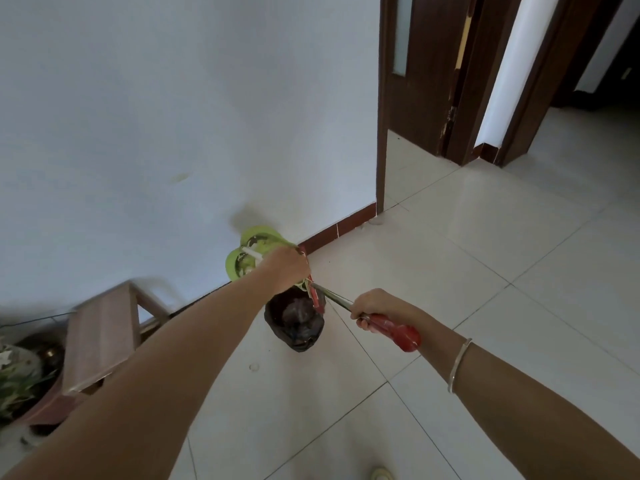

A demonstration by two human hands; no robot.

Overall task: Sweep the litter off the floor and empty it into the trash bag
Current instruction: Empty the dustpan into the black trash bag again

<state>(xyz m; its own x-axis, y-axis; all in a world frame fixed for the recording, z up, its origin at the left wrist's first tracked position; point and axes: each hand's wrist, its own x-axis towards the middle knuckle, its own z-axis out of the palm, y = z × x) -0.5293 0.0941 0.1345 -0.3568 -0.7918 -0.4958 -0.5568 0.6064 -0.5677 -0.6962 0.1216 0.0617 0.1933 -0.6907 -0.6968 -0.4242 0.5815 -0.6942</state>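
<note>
Trash bag (294,323) is the black one sitting on the floor tile, mouth open and facing up, close to the white wall (138,116). Both hands meet just over its far rim.

The left hand (288,270) is held out above the bag with its fingers curled round the green dustpan (254,249). The dustpan is lifted off the floor and sits between the hand and the wall. A thin white bar (250,253) runs across it into the fist.

The right hand (375,308) is wrapped tight round a metal pole (334,297) right where its red grip (398,332) starts. The pole slants away toward the left hand. Can't tell what's on the far end of it, the left hand covers that part. A red bit (317,299) hangs down over the bag mouth there. There's a silver bangle (459,365) on the right wrist.

Room-wise, the wall and its reddish-brown skirting (337,233) box in the whole left side, ending at a dark wood door frame (381,133). A wooden stool (100,337) and a potted plant (17,375) crowd the lower left corner, right beside the left forearm. Off to the right it's pale floor tiles (485,254) all the way to a second doorway (540,81). The toe of a shoe (381,474) peeks in at the bottom edge.
</note>
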